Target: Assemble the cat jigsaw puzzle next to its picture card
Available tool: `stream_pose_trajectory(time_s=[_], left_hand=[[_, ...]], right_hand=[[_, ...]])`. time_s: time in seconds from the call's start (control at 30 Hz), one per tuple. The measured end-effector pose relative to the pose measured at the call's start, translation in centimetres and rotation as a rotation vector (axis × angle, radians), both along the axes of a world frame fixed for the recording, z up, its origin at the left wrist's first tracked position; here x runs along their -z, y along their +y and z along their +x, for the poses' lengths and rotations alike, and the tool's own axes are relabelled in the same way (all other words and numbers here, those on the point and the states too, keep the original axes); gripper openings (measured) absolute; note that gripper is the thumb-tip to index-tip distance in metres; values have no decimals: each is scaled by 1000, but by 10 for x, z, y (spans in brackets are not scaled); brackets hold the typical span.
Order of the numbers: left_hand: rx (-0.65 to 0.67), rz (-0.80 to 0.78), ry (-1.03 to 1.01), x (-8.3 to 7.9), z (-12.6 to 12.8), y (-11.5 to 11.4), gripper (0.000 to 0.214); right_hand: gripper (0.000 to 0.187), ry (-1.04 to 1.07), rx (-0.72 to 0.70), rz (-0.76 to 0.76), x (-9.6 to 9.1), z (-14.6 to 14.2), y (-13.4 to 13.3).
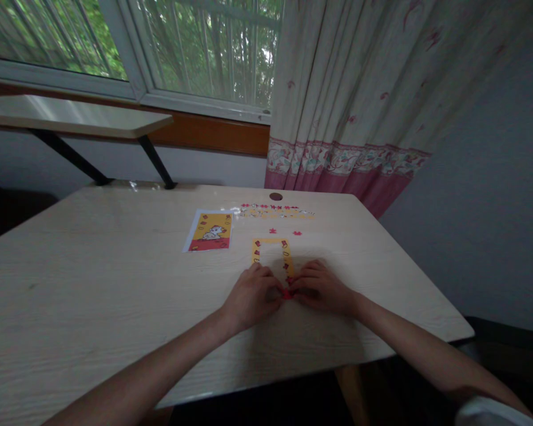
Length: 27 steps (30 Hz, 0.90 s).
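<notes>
My left hand [251,296] and my right hand [320,288] rest together on the pale wooden table [93,296], fingers curled and pinched on a small red puzzle piece [286,293] between them. Both hands cover the near edge of a partly built yellow puzzle frame [272,244] with red marks on it. Left of the frame lies a picture card [209,231], yellow and red with a white animal. A row of loose pieces [275,210] lies farther back, and two single red pieces [273,230] sit just beyond the frame.
A round cable hole [276,196] sits near the table's far edge. Behind it are a window [182,53] with trees outside, a folding shelf [71,118] on black brackets at left, and a flowered curtain [350,106]. The table's right edge [426,278] runs close to my right arm.
</notes>
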<state>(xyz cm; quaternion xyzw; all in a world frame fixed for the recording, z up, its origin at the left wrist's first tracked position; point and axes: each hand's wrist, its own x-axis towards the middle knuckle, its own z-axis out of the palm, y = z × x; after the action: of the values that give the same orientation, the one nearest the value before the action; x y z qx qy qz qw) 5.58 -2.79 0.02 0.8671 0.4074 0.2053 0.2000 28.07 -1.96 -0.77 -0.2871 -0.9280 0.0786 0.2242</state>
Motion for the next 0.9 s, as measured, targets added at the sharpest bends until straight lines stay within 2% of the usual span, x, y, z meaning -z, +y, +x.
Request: stream_pose_trajectory(time_s=[0.17, 0.37, 0.53, 0.9], left_hand=[[28, 68, -21, 2, -4, 1, 16], [315, 240, 24, 7, -7, 2, 19], [321, 303, 142, 4, -9, -2, 20], [367, 391, 248, 1, -6, -6, 20]], right_hand=[[11, -6, -2, 6, 0, 0, 0], [13, -27, 6, -12, 3, 2, 1], [18, -24, 26, -12, 3, 2, 0], [17, -27, 29, -1, 4, 1, 1]])
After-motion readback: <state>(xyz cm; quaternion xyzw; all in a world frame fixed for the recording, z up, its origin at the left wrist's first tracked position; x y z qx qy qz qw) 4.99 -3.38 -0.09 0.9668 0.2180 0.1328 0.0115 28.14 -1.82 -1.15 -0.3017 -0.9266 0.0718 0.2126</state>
